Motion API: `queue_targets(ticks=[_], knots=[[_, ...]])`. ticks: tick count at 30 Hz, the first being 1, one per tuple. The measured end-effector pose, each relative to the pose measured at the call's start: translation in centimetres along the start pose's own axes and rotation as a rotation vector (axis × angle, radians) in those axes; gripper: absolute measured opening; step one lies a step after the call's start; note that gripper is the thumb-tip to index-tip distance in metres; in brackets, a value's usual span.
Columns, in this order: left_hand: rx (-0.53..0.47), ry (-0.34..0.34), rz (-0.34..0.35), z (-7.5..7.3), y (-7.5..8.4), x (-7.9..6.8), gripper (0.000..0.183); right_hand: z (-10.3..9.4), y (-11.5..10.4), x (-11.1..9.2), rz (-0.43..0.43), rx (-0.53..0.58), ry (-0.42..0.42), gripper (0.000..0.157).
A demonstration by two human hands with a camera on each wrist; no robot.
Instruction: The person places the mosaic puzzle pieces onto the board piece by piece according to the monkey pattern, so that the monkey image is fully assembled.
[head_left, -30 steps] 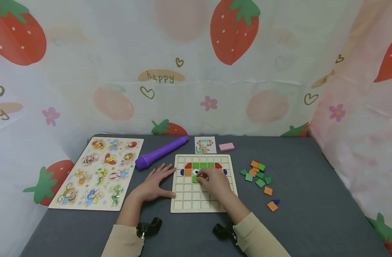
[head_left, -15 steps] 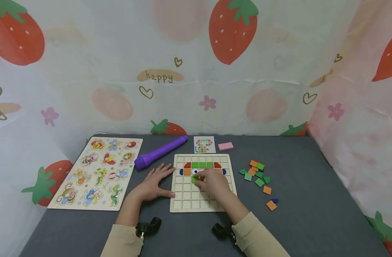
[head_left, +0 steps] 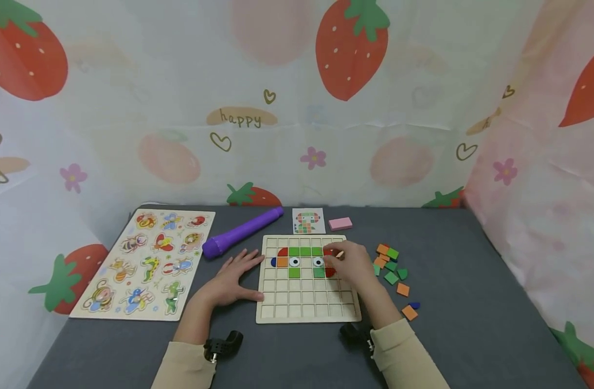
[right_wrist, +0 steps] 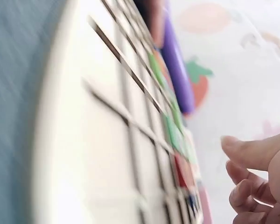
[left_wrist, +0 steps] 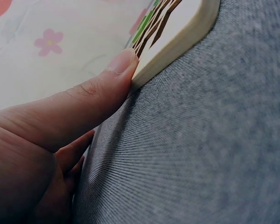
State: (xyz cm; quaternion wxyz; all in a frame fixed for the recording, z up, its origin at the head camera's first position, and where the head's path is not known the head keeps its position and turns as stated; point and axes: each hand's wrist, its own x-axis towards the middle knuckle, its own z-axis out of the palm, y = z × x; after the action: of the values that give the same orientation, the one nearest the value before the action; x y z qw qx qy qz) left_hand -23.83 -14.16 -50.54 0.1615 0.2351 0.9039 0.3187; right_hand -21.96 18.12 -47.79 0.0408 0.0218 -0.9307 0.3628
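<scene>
The wooden grid board (head_left: 282,312) lies at the table's middle, partly filled with coloured tiles. Two eye tiles (head_left: 294,262) show, with a green square tile (head_left: 294,273) below the left one. My left hand (head_left: 231,281) rests at the board's left side, fingers spread; in the left wrist view its thumb (left_wrist: 102,84) touches the board edge. Over the board's right side, my right hand (head_left: 352,265) hides some tiles. From the right wrist view, that hand's thumb (right_wrist: 247,149) and bent fingers stand apart, with no piece visible between them.
Loose orange, green and blue tiles (head_left: 391,277) lie right of the board. Behind it are a pattern card (head_left: 308,221) and a pink block (head_left: 340,223). To the left lie a purple microphone-shaped stick (head_left: 243,232) and an insect puzzle board (head_left: 146,265).
My right hand has left the green square below the left eye and moved right across the board. The right eye tile and tiles beneath it now show. My left hand stays put.
</scene>
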Motion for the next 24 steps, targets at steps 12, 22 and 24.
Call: queue_targets(ticks=[12, 22, 24], knots=[[0.0, 0.008, 0.004, 0.0, -0.1, -0.1, 0.097, -5.9, 7.2, 0.3, 0.181, -0.185, 0.082, 0.044], [-0.005, 0.013, 0.01, -0.1, 0.3, -0.3, 0.097, -6.9, 9.0, 0.0, 0.267, -0.09, 0.068, 0.038], [-0.009, 0.012, 0.012, -0.1, 0.3, -0.2, 0.097, -6.8, 9.2, 0.0, 0.269, -0.088, 0.085, 0.032]])
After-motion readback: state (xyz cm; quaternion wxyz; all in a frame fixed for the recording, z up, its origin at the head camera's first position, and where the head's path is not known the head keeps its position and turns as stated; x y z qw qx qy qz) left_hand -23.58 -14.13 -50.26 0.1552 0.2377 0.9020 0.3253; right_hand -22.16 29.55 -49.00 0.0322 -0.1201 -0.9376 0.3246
